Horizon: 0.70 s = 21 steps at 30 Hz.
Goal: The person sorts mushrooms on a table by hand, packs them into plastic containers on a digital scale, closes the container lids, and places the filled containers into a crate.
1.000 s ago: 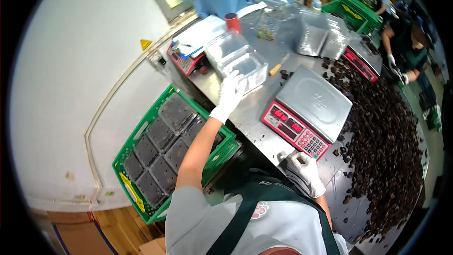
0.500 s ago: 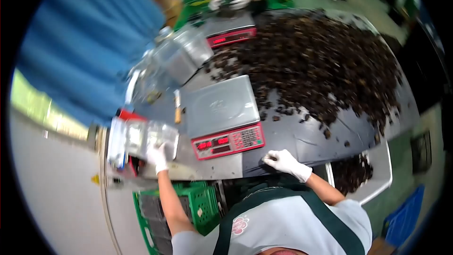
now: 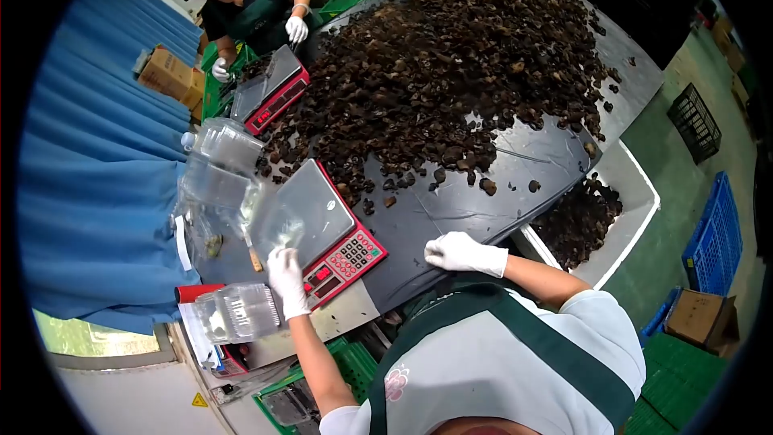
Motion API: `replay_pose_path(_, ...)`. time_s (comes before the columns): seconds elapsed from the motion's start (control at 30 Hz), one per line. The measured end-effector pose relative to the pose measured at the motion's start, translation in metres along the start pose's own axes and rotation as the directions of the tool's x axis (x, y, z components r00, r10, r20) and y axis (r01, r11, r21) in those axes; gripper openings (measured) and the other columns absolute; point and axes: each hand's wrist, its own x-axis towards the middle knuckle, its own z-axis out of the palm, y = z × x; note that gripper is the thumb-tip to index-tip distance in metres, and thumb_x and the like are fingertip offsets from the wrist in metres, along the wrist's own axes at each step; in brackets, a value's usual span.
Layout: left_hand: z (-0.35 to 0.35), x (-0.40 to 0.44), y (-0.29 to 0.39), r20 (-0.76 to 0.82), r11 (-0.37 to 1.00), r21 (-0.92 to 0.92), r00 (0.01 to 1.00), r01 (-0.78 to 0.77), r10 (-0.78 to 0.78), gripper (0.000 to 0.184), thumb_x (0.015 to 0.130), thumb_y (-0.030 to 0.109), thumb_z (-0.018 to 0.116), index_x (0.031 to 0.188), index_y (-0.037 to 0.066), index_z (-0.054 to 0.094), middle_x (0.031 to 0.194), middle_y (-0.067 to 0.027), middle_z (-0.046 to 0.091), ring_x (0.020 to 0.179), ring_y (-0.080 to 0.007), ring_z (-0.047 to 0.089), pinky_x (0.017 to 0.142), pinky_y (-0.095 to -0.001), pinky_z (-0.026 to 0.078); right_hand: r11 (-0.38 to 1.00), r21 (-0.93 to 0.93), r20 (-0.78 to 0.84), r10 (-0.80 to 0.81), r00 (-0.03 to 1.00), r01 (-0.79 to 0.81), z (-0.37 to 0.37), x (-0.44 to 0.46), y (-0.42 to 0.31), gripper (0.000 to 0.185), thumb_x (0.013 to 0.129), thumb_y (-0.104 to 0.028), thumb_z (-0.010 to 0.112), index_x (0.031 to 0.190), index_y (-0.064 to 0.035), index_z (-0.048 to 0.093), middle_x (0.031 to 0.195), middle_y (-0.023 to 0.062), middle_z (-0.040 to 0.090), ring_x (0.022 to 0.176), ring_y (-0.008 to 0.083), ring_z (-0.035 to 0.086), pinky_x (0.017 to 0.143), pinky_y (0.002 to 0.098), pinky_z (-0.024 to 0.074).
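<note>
My left hand [image 3: 287, 280], in a white glove, is at the near left edge of the digital scale [image 3: 302, 211]. Its fingers are closed on a see-through plastic box [image 3: 288, 234] over the weighing plate; the box's outline is faint. My right hand [image 3: 465, 254], also gloved, rests on the near table edge to the right of the scale. Its fingers are curled in, and nothing shows in them. Beside my left wrist, a ridged clear plastic container [image 3: 237, 312] lies at the table's left end. A wooden-handled tool [image 3: 255, 260] is left of the scale.
Dark dried mushroom-like pieces [image 3: 451, 72] cover much of the table. A white bin [image 3: 636, 217] holds more at the right. Clear containers [image 3: 221, 165] stand at the left. Across the table, a gloved co-worker [image 3: 254, 12] is behind a second scale [image 3: 274, 89]. Green crates [image 3: 350, 362] are below.
My left hand has moved from the clear containers to the scale, with a clear plastic box. My right hand stays curled at the table edge. The camera view has turned.
</note>
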Motion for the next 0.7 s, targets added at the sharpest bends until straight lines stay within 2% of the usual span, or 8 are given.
replay_pose_path(0.13,0.013,0.007,0.043,0.093,0.975,0.203,0.993,-0.090,0.073,0.033,0.076,0.034,0.074,0.073,0.006,0.058,0.104,-0.0099,0.063,0.088,-0.0316,0.058,0.075,-0.0413,0.047,0.990,-0.049,-0.144,0.125,0.982,-0.133,-0.024,-0.012,0.034,0.026,0.084,-0.035,0.061,0.097,-0.0131,0.066,0.088,0.0108,0.070,0.085,0.0316,0.066,0.076,0.0412,0.0522)
replay_pose_path(0.23,-0.005,0.023,0.058,0.560,0.968,0.166,0.789,0.189,-0.251,0.039,0.074,0.036,0.077,0.091,0.005,0.061,0.123,-0.0163,0.057,0.099,-0.0369,0.056,0.084,-0.0460,0.045,0.945,-0.090,-0.252,0.285,0.925,-0.316,-0.040,-0.022,0.063,0.042,0.077,-0.037,0.070,0.111,-0.0131,0.061,0.107,0.0094,0.067,0.097,0.0291,0.064,0.082,0.0387,0.0515)
replay_pose_path(0.27,-0.007,0.023,0.067,0.562,0.966,0.171,0.786,0.193,-0.257,0.039,0.074,0.036,0.077,0.091,0.005,0.061,0.123,-0.0163,0.057,0.099,-0.0369,0.056,0.084,-0.0460,0.045,0.918,-0.103,-0.281,0.342,0.897,-0.383,-0.048,-0.026,0.068,0.051,0.074,-0.037,0.073,0.116,-0.0124,0.058,0.114,0.0100,0.065,0.102,0.0292,0.063,0.084,0.0387,0.0511)
replay_pose_path(0.33,-0.004,0.020,0.092,0.074,0.987,0.139,0.995,-0.082,0.072,0.047,0.072,0.033,0.078,0.105,0.003,0.062,0.130,-0.0206,0.052,0.112,-0.0378,0.053,0.094,-0.0446,0.043,0.908,-0.148,-0.538,0.258,0.802,-0.391,-0.043,-0.033,0.097,0.072,0.069,-0.033,0.079,0.129,-0.0105,0.047,0.128,0.0132,0.056,0.108,0.0307,0.060,0.088,0.0388,0.0502)
replay_pose_path(0.4,0.002,0.018,0.131,0.070,0.999,-0.046,0.997,-0.009,0.012,0.053,0.073,0.025,0.079,0.117,0.002,0.059,0.134,-0.0220,0.050,0.122,-0.0374,0.048,0.103,-0.0449,0.038,0.872,-0.137,-0.590,0.309,0.746,-0.470,-0.044,-0.035,0.121,0.098,0.065,-0.035,0.082,0.143,-0.0075,0.030,0.142,0.0180,0.043,0.108,0.0330,0.060,0.087,0.0393,0.0508)
replay_pose_path(0.47,0.021,0.005,0.175,0.117,0.954,-0.298,0.992,-0.004,0.040,0.055,0.075,0.024,0.078,0.121,0.002,0.057,0.137,-0.0219,0.047,0.126,-0.0376,0.044,0.106,-0.0451,0.035,0.794,-0.100,-0.485,0.486,0.727,-0.599,-0.060,-0.031,0.121,0.107,0.062,-0.037,0.083,0.146,-0.0048,0.024,0.146,0.0187,0.038,0.108,0.0319,0.060,0.084,0.0393,0.0521)
replay_pose_path(0.53,0.055,-0.011,0.210,0.259,0.933,-0.359,0.963,0.023,0.076,0.062,0.075,0.027,0.078,0.127,0.003,0.054,0.141,-0.0230,0.041,0.129,-0.0384,0.041,0.108,-0.0451,0.033,0.802,-0.125,-0.515,0.451,0.729,-0.584,-0.059,-0.023,0.141,0.114,0.060,-0.039,0.084,0.147,-0.0038,0.019,0.148,0.0200,0.034,0.102,0.0320,0.063,0.077,0.0384,0.0541)
replay_pose_path(0.7,0.144,-0.027,0.250,0.527,0.986,-0.159,0.849,0.040,0.050,0.096,0.075,0.053,0.071,0.147,0.007,0.027,0.154,-0.0218,0.018,0.141,-0.0396,0.019,0.111,-0.0567,0.019,0.834,-0.051,-0.549,0.436,0.713,-0.549,-0.069,0.008,0.168,0.124,0.055,-0.040,0.087,0.149,-0.0062,0.013,0.147,0.0245,0.032,0.092,0.0341,0.066,0.069,0.0376,0.0553)
